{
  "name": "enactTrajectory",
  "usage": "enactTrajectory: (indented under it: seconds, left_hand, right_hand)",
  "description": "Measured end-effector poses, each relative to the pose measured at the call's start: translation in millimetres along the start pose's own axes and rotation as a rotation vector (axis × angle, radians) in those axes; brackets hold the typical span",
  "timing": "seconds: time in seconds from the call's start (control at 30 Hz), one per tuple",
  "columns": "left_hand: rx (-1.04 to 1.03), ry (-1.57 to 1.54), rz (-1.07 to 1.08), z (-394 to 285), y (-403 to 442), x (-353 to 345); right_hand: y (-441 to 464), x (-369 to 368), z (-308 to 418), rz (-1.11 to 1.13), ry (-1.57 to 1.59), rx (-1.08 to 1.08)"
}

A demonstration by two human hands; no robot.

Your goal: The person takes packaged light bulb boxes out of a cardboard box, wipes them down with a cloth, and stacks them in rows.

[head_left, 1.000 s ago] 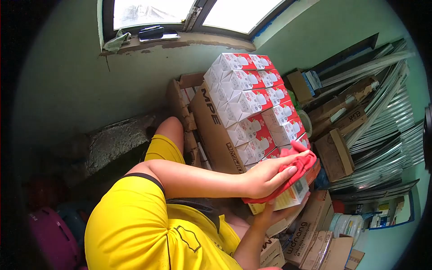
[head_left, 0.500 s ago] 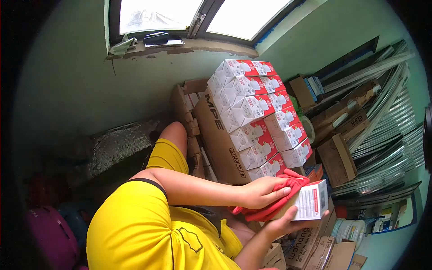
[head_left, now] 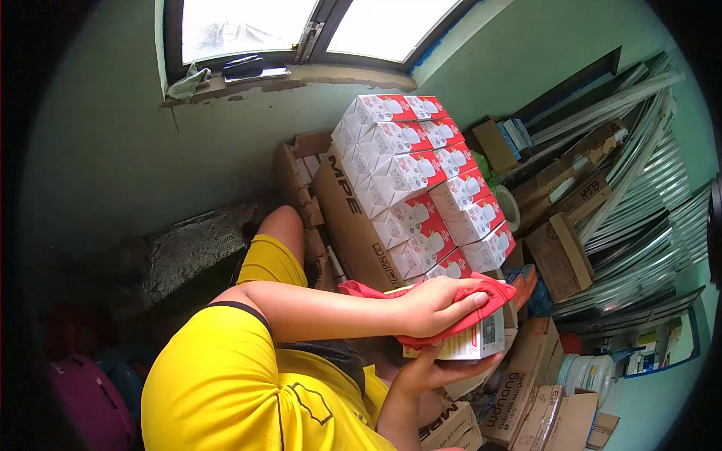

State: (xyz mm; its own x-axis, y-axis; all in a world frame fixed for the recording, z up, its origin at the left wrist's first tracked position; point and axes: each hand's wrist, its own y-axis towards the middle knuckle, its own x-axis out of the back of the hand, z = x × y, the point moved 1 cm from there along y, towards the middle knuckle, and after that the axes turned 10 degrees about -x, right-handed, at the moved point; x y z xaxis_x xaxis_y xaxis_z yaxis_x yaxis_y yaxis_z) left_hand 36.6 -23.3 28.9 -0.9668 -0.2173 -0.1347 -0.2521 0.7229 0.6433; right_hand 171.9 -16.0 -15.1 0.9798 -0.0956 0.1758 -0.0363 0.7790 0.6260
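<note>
My left hand (head_left: 440,307) grips a red cloth (head_left: 492,297) and presses it over the upper side of a small carton box (head_left: 481,338). The cloth drapes along that side, and a loose end hangs out to the left behind my wrist. From below, my right hand (head_left: 421,372) holds the same box, its thumb on the near side and its fingers underneath. Printed text and a dark square code show on the box's uncovered faces. Just beyond my hands, red and white boxes (head_left: 421,173) with a white product picture are stacked on a brown carton (head_left: 353,218) marked MPE.
Brown cartons (head_left: 523,376) and white round rolls (head_left: 587,376) stand at the lower right. Clear plastic strips (head_left: 639,188) lean along the right wall. A window sill (head_left: 323,75) holds a dark object and a rag. A purple rounded object (head_left: 90,395) sits at lower left.
Both hands have moved left with the box, which has turned. The cloth has shifted from a bunch near the box's left end to spread along its upper side.
</note>
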Motion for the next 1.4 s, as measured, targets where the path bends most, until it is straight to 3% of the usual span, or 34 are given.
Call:
enactTrajectory:
  seconds: [0.17,0.27,0.5,0.6,0.77,0.83,0.9,1.03,1.23,1.4]
  left_hand:
    - [-0.053,-0.052,0.134,24,-13,-11]
    - [-0.057,-0.101,0.166,35,-23,-17]
    - [0.148,-0.316,0.16,25,-12,-7]
    - [0.028,-0.39,0.181,11,-4,-1]
    - [-0.005,-0.553,0.271,12,20,-10]
    - [-0.005,-0.47,0.356,7,30,-9]
    - [-0.27,-0.21,0.45,5,46,-7]
    - [-0.51,-0.087,0.764,-12,68,-7]
    - [-0.514,-0.051,0.95,-42,80,-9]
    - [-0.339,-0.003,0.965,-53,81,-2]
  right_hand:
    - [29,15,14,-0.125,0.049,0.057]
    - [42,20,41,-0.142,0.177,-0.059]
    - [37,27,15,0.056,0.114,0.058]
    - [30,25,15,0.105,0.236,0.004]
    - [21,30,6,0.192,0.443,-0.076]
    - [13,33,1,0.192,0.552,-0.153]
    - [6,35,-6,0.187,0.649,-0.212]
    - [3,44,-21,0.251,0.822,-0.367]
    - [15,62,-34,0.424,1.1,-0.541]
    - [14,75,-35,0.648,1.11,-0.532]
